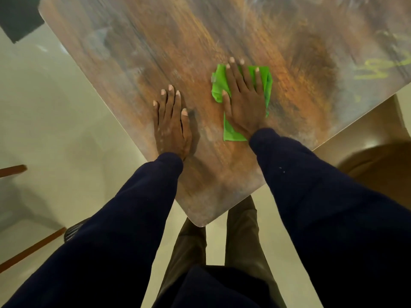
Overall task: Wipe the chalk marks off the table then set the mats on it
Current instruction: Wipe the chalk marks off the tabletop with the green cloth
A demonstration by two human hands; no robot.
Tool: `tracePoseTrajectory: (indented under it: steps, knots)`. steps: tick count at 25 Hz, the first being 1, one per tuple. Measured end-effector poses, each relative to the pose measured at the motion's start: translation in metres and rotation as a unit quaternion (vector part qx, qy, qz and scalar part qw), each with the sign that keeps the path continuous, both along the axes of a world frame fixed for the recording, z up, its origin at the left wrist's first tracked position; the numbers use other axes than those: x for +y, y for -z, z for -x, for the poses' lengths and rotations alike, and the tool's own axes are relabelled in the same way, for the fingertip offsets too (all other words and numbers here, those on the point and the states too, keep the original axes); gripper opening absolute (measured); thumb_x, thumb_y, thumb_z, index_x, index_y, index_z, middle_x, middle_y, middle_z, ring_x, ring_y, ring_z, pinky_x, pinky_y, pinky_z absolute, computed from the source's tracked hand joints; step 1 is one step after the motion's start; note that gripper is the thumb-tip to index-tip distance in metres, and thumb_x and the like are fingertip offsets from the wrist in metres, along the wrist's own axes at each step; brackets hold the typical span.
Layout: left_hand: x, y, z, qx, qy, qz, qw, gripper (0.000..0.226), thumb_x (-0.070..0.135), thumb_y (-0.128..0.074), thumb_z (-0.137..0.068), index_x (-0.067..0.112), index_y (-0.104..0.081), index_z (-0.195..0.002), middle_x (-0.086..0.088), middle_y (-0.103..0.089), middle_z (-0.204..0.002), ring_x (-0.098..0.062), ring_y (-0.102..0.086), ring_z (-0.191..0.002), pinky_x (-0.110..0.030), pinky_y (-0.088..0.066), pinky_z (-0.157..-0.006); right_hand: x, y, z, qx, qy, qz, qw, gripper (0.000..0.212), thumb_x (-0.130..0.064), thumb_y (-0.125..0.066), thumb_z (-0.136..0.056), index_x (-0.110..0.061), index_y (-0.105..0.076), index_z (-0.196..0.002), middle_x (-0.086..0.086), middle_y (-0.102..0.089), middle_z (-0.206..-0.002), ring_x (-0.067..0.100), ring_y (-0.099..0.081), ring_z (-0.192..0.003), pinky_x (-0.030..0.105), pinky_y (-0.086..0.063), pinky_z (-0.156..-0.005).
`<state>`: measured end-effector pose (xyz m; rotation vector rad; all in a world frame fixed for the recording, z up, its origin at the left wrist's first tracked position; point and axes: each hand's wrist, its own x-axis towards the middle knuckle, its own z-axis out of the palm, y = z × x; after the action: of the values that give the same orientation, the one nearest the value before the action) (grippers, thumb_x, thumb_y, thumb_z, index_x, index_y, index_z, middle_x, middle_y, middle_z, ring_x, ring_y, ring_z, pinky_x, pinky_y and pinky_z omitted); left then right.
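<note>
A wooden table (144,52) fills the upper part of the view, one corner pointing toward me. My right hand (243,101) lies flat with straight fingers on a bright green cloth (231,133), pressing it onto the tabletop. My left hand (171,123) rests flat on the bare wood to the left of the cloth, fingers straight. Yellow-green chalk marks (375,70) show near the table's right edge, and pale smeared chalk haze (102,38) covers the left and far parts. No mats are in view.
Pale floor (55,107) surrounds the table. A brown chair seat (378,165) stands below the table's right edge. Wooden chair parts (33,247) show at the lower left, and a dark object (17,16) lies at the top left.
</note>
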<state>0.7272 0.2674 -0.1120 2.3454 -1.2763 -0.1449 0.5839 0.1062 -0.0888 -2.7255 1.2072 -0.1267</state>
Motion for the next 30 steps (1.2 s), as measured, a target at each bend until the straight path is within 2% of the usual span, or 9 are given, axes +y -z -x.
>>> tracePoseTrajectory:
  steps: [2, 5, 9, 11, 14, 18, 22, 26, 30]
  knots:
    - [0.01, 0.001, 0.0, -0.004, 0.014, -0.001, 1.0, 0.054, 0.024, -0.027, -0.115, 0.002, -0.039, -0.162, -0.015, -0.032, -0.172, -0.03, -0.026, -0.162, -0.051, -0.018, -0.133, 0.023, 0.0, -0.031, -0.013, 0.041, -0.008, 0.999, 0.065, -0.04, -0.029, -0.112, -0.008, -0.028, -0.168, 0.012, -0.024, -0.176, 0.034, -0.019, -0.164, 0.058, -0.009, -0.133]
    - [0.028, 0.002, 0.003, -0.006, 0.03, -0.005, 1.0, 0.055, 0.025, -0.026, -0.114, 0.003, -0.038, -0.163, -0.014, -0.03, -0.173, -0.029, -0.024, -0.163, -0.05, -0.018, -0.133, 0.074, 0.001, -0.039, -0.029, -0.003, -0.016, 0.999, 0.065, -0.038, -0.029, -0.112, -0.006, -0.029, -0.168, 0.014, -0.023, -0.176, 0.035, -0.019, -0.164, 0.057, -0.007, -0.133]
    - [0.03, -0.001, 0.004, -0.021, 0.031, 0.002, 0.999, 0.053, 0.022, -0.029, -0.114, 0.001, -0.04, -0.161, -0.015, -0.032, -0.172, -0.03, -0.027, -0.162, -0.052, -0.021, -0.132, 0.122, 0.001, 0.033, 0.003, -0.101, -0.031, 0.994, 0.063, -0.036, -0.034, -0.112, -0.008, -0.026, -0.169, 0.011, -0.02, -0.178, 0.032, -0.015, -0.165, 0.058, -0.012, -0.133]
    - [0.029, -0.002, 0.003, -0.031, 0.042, -0.009, 0.999, 0.053, 0.024, -0.028, -0.115, 0.002, -0.04, -0.162, -0.014, -0.031, -0.173, -0.029, -0.026, -0.162, -0.053, -0.019, -0.132, 0.111, 0.0, 0.079, 0.024, -0.135, -0.034, 0.99, 0.064, -0.037, -0.032, -0.113, -0.01, -0.024, -0.17, 0.01, -0.019, -0.178, 0.031, -0.014, -0.165, 0.058, -0.014, -0.132]
    - [0.029, -0.003, 0.005, -0.041, 0.064, -0.025, 0.997, 0.056, 0.028, -0.025, -0.115, 0.003, -0.039, -0.163, -0.012, -0.03, -0.173, -0.027, -0.024, -0.163, -0.054, -0.019, -0.132, 0.044, -0.002, 0.113, 0.018, -0.054, -0.021, 0.998, 0.062, -0.037, -0.029, -0.113, -0.011, -0.024, -0.17, 0.009, -0.02, -0.178, 0.031, -0.015, -0.165, 0.06, -0.012, -0.132]
    - [0.028, -0.002, 0.008, -0.049, 0.093, -0.028, 0.994, 0.055, 0.03, -0.024, -0.116, 0.005, -0.037, -0.164, -0.011, -0.029, -0.174, -0.025, -0.022, -0.164, -0.054, -0.018, -0.132, -0.009, -0.002, 0.068, 0.01, 0.101, 0.005, 0.995, 0.062, -0.037, -0.027, -0.112, -0.01, -0.027, -0.169, 0.011, -0.023, -0.177, 0.033, -0.019, -0.164, 0.058, -0.011, -0.133]
    - [0.026, -0.004, 0.023, -0.042, 0.11, -0.027, 0.993, 0.054, 0.026, -0.027, -0.115, 0.006, -0.036, -0.164, -0.01, -0.027, -0.175, -0.026, -0.02, -0.164, -0.056, -0.017, -0.132, 0.045, -0.001, 0.036, -0.008, 0.053, 0.002, 0.999, 0.064, -0.035, -0.032, -0.111, -0.007, -0.028, -0.168, 0.015, -0.024, -0.176, 0.037, -0.021, -0.163, 0.061, -0.013, -0.131]
    - [-0.014, -0.01, 0.058, -0.012, 0.117, -0.022, 0.993, 0.055, 0.025, -0.027, -0.114, 0.006, -0.035, -0.165, -0.011, -0.024, -0.176, -0.028, -0.017, -0.165, -0.055, -0.012, -0.133, 0.083, 0.0, 0.096, 0.013, -0.085, -0.029, 0.996, 0.063, -0.038, -0.033, -0.113, -0.011, -0.025, -0.17, 0.01, -0.021, -0.178, 0.031, -0.014, -0.165, 0.059, -0.013, -0.132]
    - [-0.054, -0.002, 0.074, -0.009, 0.137, -0.006, 0.99, 0.055, 0.026, -0.028, -0.114, 0.006, -0.034, -0.165, -0.013, -0.024, -0.176, -0.029, -0.016, -0.165, -0.057, -0.011, -0.133, 0.007, -0.001, 0.161, 0.006, 0.025, -0.013, 1.0, 0.063, -0.038, -0.036, -0.112, -0.013, -0.028, -0.169, 0.008, -0.024, -0.177, 0.029, -0.018, -0.165, 0.058, -0.012, -0.132]
